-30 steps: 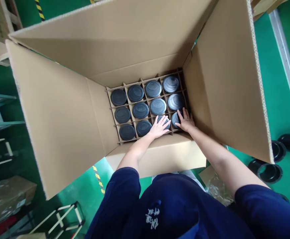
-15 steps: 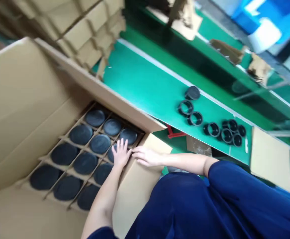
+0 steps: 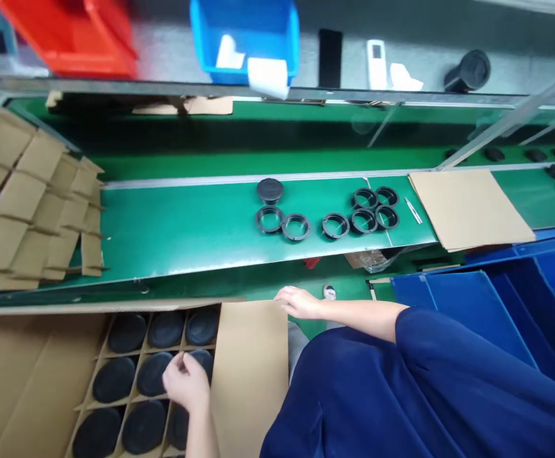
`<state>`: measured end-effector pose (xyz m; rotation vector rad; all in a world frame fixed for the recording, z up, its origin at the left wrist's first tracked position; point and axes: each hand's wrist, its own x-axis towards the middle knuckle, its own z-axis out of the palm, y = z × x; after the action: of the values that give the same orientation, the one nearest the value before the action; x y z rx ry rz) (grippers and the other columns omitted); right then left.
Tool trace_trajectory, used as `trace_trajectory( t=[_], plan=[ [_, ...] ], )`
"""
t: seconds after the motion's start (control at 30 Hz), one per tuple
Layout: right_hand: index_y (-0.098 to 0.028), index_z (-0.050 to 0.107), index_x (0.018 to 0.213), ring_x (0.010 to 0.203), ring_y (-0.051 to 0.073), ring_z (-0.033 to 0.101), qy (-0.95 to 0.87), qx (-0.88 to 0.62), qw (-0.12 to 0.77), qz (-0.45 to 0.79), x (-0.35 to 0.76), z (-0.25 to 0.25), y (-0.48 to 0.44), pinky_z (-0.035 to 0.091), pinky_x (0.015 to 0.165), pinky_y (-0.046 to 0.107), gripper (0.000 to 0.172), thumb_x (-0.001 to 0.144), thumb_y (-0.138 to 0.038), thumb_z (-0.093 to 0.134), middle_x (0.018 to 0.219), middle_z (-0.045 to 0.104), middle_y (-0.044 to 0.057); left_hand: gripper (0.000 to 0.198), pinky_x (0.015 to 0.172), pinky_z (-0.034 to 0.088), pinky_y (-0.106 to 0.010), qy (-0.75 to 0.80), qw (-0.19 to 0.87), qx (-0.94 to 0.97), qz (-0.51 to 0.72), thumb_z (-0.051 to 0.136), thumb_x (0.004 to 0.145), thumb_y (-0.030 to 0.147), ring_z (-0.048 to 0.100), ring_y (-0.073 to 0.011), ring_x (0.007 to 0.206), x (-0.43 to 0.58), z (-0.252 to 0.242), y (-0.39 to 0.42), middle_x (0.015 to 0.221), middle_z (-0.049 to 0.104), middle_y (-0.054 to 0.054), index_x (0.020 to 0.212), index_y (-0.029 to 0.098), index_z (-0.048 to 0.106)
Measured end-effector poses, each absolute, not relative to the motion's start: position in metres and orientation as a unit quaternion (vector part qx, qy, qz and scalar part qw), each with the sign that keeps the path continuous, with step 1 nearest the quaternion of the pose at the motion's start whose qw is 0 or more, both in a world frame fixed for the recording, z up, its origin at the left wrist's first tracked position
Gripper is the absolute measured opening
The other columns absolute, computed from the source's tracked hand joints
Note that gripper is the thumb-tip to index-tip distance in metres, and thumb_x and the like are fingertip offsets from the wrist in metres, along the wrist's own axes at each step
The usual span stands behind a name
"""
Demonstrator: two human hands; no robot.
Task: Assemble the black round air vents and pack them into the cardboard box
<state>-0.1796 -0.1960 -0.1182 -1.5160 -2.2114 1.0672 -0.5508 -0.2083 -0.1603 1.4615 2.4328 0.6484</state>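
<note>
My left hand (image 3: 186, 380) hovers over an open cardboard box (image 3: 34, 369) with its fingers curled in; nothing shows in them. Under it, round black caps or cups (image 3: 152, 374) sit one per cell in a cardboard divider (image 3: 131, 401). My right hand (image 3: 300, 302) is at the far corner of the box's outward-folded flap (image 3: 251, 346), its fingers bent over the edge. Beyond the box, several black rings (image 3: 296, 227) and one closed black round piece (image 3: 270, 191) lie on the green bench (image 3: 186, 222).
Stacked cardboard dividers (image 3: 34, 210) stand at the bench's left end. Cardboard sheets (image 3: 470, 210) and a white pen-like tool (image 3: 413, 210) lie to the right. A shelf above holds a blue bin (image 3: 243, 38) and a red bin (image 3: 74, 38). Blue crates (image 3: 468, 312) stand at right.
The view has swung round and up towards the bench. My left hand has lifted from the caps and its spread fingers have curled. My right hand has shifted to the flap's outer corner.
</note>
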Motion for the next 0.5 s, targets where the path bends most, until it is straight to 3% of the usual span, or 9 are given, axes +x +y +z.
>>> trace_trajectory(
  t=[0.07,0.17,0.33,0.4,0.5],
  plan=[
    [-0.013,0.068,0.126,0.116,0.025,0.064,-0.749,-0.528,0.127,0.379,-0.151,-0.115,-0.203,0.053,0.102,0.041,0.033,0.097,-0.022,0.054,0.124,0.069,0.016,0.047,0.093,0.058,-0.051,0.812,0.077,0.515,0.265,0.042,0.092,0.052,0.068,-0.0358,0.101,-0.509,-0.139,-0.215,0.099,0.071,-0.016,0.109,0.019,0.070],
    [-0.014,0.072,0.120,0.114,0.026,0.066,-0.730,-0.526,0.136,0.414,-0.101,-0.106,-0.214,0.053,0.101,0.042,0.032,0.093,-0.022,0.058,0.122,0.071,0.015,0.047,0.089,0.059,-0.051,0.777,0.118,0.546,0.290,0.044,0.091,0.055,0.070,-0.0331,0.093,-0.421,-0.120,-0.220,0.101,0.068,-0.014,0.110,0.020,0.068],
    [-0.019,0.074,0.075,0.091,0.022,0.068,-0.404,-0.676,0.419,0.452,0.042,-0.093,-0.225,0.053,0.092,0.035,0.006,0.075,-0.022,0.078,0.086,0.073,0.004,0.052,0.095,0.059,-0.047,0.685,0.325,0.592,0.274,0.049,0.088,0.056,0.071,-0.0302,0.101,-0.253,-0.120,-0.218,0.113,0.069,-0.017,0.117,0.015,0.064],
    [-0.017,0.069,0.072,0.081,0.018,0.065,-0.262,-0.717,0.511,0.395,0.122,-0.092,-0.238,0.054,0.085,0.033,0.015,0.084,-0.027,0.071,0.076,0.069,0.002,0.053,0.098,0.059,-0.044,0.639,0.393,0.612,0.251,0.054,0.085,0.055,0.072,-0.0290,0.106,-0.196,-0.122,-0.216,0.116,0.070,-0.017,0.119,0.015,0.064],
    [-0.014,0.068,0.086,0.071,0.013,0.060,-0.072,-0.724,0.621,0.291,0.237,-0.094,-0.269,0.054,0.071,0.029,0.025,0.099,-0.034,0.057,0.076,0.064,0.002,0.053,0.101,0.058,-0.043,0.577,0.445,0.651,0.212,0.060,0.082,0.053,0.072,-0.0279,0.108,-0.132,-0.117,-0.208,0.118,0.071,-0.016,0.120,0.016,0.064]
  ],
)
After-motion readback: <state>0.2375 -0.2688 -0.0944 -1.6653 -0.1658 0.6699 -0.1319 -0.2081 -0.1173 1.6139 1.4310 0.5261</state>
